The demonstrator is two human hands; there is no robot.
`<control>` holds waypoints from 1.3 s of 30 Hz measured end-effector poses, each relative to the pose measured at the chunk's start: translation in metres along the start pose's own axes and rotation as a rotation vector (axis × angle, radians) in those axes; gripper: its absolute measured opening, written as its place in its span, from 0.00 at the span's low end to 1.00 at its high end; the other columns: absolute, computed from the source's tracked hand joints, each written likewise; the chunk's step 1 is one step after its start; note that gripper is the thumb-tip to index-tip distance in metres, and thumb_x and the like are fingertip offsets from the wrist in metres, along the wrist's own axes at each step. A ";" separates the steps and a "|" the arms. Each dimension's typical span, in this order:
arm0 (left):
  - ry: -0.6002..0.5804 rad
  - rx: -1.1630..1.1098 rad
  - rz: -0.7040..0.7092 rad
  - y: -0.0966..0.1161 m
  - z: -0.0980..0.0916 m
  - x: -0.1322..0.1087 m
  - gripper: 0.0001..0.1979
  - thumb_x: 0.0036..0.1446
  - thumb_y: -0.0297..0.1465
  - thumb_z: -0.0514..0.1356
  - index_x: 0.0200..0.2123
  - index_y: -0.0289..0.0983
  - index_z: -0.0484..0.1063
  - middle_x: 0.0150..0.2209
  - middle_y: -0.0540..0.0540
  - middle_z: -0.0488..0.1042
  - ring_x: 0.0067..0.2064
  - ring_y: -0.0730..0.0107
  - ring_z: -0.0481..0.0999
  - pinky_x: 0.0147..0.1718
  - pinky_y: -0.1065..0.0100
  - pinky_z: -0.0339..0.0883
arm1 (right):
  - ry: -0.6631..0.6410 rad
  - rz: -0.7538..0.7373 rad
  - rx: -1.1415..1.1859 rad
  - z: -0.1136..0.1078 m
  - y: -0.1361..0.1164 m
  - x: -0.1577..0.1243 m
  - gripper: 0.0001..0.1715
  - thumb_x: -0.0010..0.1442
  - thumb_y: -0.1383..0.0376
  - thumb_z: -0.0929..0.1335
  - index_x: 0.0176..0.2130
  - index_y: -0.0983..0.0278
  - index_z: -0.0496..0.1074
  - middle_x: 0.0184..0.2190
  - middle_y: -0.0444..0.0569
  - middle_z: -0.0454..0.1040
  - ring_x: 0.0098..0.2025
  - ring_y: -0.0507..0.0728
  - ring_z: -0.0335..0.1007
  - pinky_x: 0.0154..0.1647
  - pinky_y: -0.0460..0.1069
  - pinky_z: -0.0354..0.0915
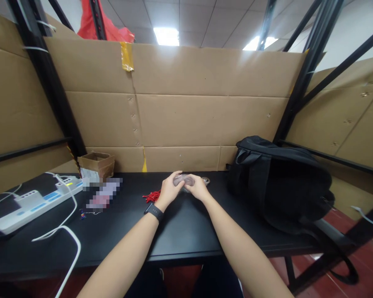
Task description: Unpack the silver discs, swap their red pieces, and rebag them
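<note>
Between my two hands is a clear, slightly purplish plastic item (183, 179), perhaps a bag or a shallow container; its exact kind I cannot make out. My left hand (170, 188) curls around its left side, thumb in front. From the right, my right hand (199, 188) grips it with the fingers bent over it. A bunch of red strings or cords (151, 196) lies on the black table just left of my left hand. Partly hidden behind my right hand is a small round roll (206, 181), which looks like tape.
A large black backpack (279, 182) takes up the table's right side. On the left are a white power strip (37, 205), a loose white cable (76, 238) and an open cardboard box (101, 163). Cardboard panels (180, 120) wall the back of the black table (186, 244).
</note>
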State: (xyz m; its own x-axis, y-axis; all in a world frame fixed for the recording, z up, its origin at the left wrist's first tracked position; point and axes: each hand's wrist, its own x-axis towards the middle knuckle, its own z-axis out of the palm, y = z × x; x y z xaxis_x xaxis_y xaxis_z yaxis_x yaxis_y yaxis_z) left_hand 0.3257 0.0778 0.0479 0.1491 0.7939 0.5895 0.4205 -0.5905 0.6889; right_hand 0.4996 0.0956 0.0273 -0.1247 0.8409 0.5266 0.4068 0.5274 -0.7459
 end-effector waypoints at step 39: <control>-0.045 0.070 0.224 -0.012 0.004 -0.002 0.23 0.52 0.21 0.60 0.52 0.42 0.73 0.51 0.47 0.77 0.52 0.63 0.76 0.55 0.61 0.67 | -0.025 -0.103 -0.369 -0.019 -0.017 -0.001 0.22 0.56 0.68 0.72 0.51 0.55 0.77 0.46 0.47 0.81 0.47 0.60 0.78 0.52 0.52 0.69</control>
State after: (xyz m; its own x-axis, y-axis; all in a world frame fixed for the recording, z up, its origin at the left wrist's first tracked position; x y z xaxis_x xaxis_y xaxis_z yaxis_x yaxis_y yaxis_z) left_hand 0.3237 0.0844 0.0369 0.2843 0.6510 0.7038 0.4334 -0.7421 0.5113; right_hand 0.5104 0.0832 0.0473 -0.2019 0.7906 0.5781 0.6887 0.5342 -0.4901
